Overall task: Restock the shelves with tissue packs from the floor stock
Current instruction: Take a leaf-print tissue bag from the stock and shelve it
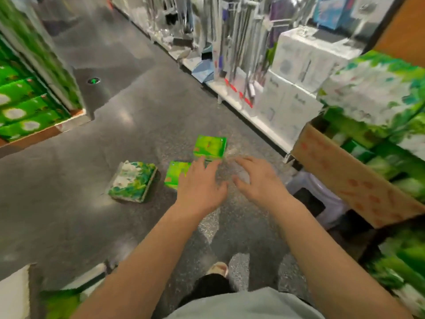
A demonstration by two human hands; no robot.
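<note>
Three tissue packs lie on the dark floor: a green-and-white patterned pack (133, 180), a bright green pack (176, 173) partly behind my left hand, and another bright green pack (210, 146) farther away. My left hand (200, 183) reaches out above the floor with fingers spread, empty, its fingertips near the far pack. My right hand (255, 178) is beside it, fingers spread and relaxed, holding nothing. Shelves with green tissue packs (20, 107) stand at the left.
A cardboard box (354, 178) full of green packs juts out at the right, with a large wrapped tissue bundle (377, 88) on top. A lilac stool (317, 194) stands under it. White boxes (289, 93) line the far shelf. My foot (218, 269) is below.
</note>
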